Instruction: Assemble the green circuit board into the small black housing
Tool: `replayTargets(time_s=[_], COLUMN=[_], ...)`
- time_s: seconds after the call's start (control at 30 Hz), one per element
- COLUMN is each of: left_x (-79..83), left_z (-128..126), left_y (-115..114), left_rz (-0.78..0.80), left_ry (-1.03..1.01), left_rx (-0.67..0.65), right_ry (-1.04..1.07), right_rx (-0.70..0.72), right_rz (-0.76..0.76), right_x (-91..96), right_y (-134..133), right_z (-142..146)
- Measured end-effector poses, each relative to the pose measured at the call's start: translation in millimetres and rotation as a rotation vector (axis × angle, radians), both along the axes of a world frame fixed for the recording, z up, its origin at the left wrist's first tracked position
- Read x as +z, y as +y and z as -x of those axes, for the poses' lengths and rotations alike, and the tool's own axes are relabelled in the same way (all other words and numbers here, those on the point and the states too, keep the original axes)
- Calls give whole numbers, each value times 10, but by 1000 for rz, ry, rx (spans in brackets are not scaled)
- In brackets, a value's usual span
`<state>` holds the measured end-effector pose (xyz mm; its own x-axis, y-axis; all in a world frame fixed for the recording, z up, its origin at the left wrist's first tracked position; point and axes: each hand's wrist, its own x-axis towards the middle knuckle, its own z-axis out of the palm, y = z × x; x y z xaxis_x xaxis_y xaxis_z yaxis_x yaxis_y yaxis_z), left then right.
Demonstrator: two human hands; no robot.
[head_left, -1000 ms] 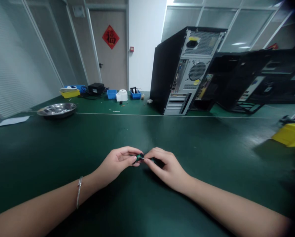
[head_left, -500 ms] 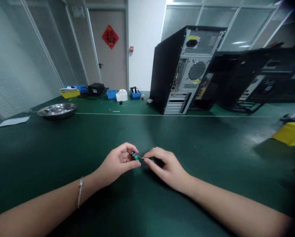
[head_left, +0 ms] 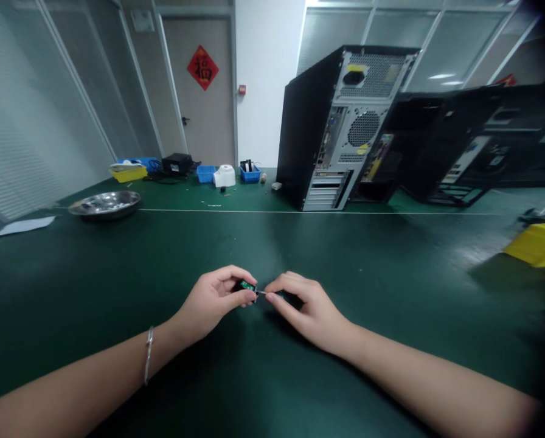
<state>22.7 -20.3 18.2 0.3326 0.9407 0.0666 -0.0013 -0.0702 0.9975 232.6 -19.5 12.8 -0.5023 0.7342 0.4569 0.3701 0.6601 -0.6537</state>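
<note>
Green board turned over in the left hand, metal tip beside it

The left hand (head_left: 222,298), a bracelet (head_left: 149,356) on its wrist, has turned the small green board (head_left: 247,285) since half a second ago: it then stood tilted between more widely spread fingers, and now lies flatter, with thumb and fingers closed in on it. The right hand (head_left: 300,304) looks almost unchanged, thumb and forefinger pinching a thin metal shaft (head_left: 261,292).

The board sits at the left fingertips, between the two hands and just left of the right fingertips. The shaft points at its right end; the parts are too small to tell for certain whether they touch.

Both hands are low over the green table (head_left: 254,377). Beyond them, a yellow bin (head_left: 539,246) stands at the right edge and a steel bowl (head_left: 117,212) well to the left. Farther back are a white plastic part (head_left: 225,176) beside a blue tray (head_left: 205,175), and a black computer tower (head_left: 306,131). Behind everything, a red diamond sign (head_left: 202,68) hangs on a door (head_left: 213,125).
</note>
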Motion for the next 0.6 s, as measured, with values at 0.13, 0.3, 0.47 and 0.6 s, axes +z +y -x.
replayTargets(time_s=[0.13,0.3,0.47,0.6], left_x=[23,5,-21,-5], left_z=[-1,-7,18,31], left_y=[-13,-23,-35,-56], left_rz=[-14,-86,-200,-321], left_ry=[36,68,183,310], left_rx=[37,55,77,114], right_ry=[-14,-3,-20,-48], right_rx=[0,-29,-43,-47], right_rz=[-17,-35,-39,-40], right_x=[8,-2,-8,-13], right_y=[-4,4,5,3], right_z=[0,1,-1,-4])
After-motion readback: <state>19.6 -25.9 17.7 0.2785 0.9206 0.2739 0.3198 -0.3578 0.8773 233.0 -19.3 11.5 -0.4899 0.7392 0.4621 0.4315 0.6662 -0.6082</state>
